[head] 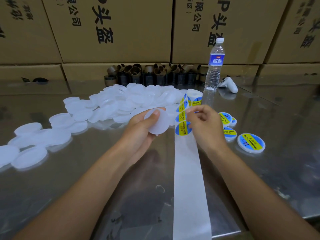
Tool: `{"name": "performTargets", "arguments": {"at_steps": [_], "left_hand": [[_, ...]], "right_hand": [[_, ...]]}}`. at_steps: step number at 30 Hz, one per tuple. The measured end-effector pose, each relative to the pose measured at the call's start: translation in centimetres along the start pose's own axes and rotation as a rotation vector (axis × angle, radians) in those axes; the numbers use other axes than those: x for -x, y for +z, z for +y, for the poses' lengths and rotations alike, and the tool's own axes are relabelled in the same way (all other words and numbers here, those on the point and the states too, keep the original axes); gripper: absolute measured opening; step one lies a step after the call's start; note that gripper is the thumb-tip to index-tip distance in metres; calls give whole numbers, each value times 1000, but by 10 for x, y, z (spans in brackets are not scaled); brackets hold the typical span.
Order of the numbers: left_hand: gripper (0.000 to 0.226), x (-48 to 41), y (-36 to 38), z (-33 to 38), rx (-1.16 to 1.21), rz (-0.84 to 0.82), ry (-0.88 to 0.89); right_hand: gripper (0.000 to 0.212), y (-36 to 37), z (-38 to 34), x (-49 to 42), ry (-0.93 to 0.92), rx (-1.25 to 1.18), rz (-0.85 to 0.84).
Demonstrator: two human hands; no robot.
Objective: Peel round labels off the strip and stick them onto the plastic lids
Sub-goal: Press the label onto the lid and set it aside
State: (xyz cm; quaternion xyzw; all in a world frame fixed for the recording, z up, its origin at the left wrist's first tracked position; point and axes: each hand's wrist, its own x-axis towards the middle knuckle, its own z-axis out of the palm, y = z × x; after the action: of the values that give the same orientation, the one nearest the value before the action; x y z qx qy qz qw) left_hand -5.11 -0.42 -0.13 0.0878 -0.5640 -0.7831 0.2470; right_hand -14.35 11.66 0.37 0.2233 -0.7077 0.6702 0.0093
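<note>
My left hand holds a bare white plastic lid above the metal table, thumb laid on its face. Just right of it, my right hand hovers over the label strip, its fingertips at the edge of the blue-and-yellow round labels; whether it pinches one is hidden by the fingers. The strip's white backing runs toward me from a label roll. A pile of unlabelled lids spreads to the left. Several labelled lids lie to the right.
A water bottle stands behind the roll, with a white controller beside it. Brown cardboard cores line the back of the table. Cardboard boxes form a wall behind.
</note>
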Motion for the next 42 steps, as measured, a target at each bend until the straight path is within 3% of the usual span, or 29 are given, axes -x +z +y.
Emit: {"name": "performTargets", "arguments": {"at_steps": [3,6,12,17,22,25,30,32,42], "left_hand": [[18,-3,-2,0,47,31,-22],[18,-4,-4,-1,71,46,-26],[20,-3,-4,-2,43,104,-50],[12,-2,-2,-5,-75,167,-130],[31,1,0,-4,-161,-12,-229],[28,3,-1,-5,-183,-5,-198],[17,4,0,-6,-298,63,-123],[12,5,0,-6,-363,70,-79],[16,4,-2,-9,-442,30,-31]], "right_hand": [[14,-3,9,-4,-23,290,156],[29,-3,15,-6,72,406,77],[38,0,11,-6,231,79,-52],[22,1,5,-5,305,-220,-133],[22,2,3,-2,274,-323,-240],[22,3,3,-1,189,-201,-240],[23,6,8,7,-354,292,-36],[28,5,10,6,-462,399,-30],[26,4,14,4,-461,488,-112]]}}
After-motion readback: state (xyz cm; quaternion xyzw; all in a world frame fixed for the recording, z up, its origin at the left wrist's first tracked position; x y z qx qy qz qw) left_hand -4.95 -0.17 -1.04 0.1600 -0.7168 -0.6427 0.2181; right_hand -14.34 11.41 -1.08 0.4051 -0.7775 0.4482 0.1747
